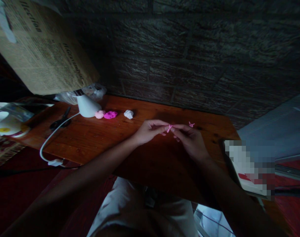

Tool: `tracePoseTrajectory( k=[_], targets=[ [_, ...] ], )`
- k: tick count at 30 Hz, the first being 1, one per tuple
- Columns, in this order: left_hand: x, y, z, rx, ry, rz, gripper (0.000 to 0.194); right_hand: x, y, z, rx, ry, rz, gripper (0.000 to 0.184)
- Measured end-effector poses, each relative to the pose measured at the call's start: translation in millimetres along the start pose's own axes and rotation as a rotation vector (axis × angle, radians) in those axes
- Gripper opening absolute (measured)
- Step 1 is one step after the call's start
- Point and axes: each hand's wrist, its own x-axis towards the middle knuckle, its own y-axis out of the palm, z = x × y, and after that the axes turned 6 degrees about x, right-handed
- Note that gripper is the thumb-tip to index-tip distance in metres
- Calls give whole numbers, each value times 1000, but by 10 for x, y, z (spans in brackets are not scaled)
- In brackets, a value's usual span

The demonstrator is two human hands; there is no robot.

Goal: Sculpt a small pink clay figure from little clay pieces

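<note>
Between my two hands, above the middle of the wooden table, is a small pink ribbon-like piece of what looks like modelling clay (169,127). My left hand (151,131) pinches it from the left with thumb and forefinger. From the other side my right hand (189,138) pinches it too, the fingertips of both hands nearly meeting. A second small pink looped piece (191,124) lies on the table just beyond my right hand. To the left sit a white lump (128,114), a magenta lump (110,115) and a light pink lump (99,114), all clay-like.
A lamp with a newsprint shade (53,52) and white base (88,105) stands at the left, its white cable (44,144) hanging over the table edge. Black scissors (61,122) and a white cup (6,123) are farther left. A partly blurred box-like object (248,171) is at right.
</note>
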Motion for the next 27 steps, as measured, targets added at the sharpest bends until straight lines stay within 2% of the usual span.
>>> tracePoseTrajectory(
  k=[9,19,27],
  targets=[
    [-12,11,-29,55,19,-22,23,-14,9,19,-37,-48,0,23],
    [-9,3,1,6,34,-6,21,-32,55,33,-70,-42,-1,32],
    [-14,-1,-25,24,0,-7,26,-50,74,26,-106,-107,-6,31]
  ],
)
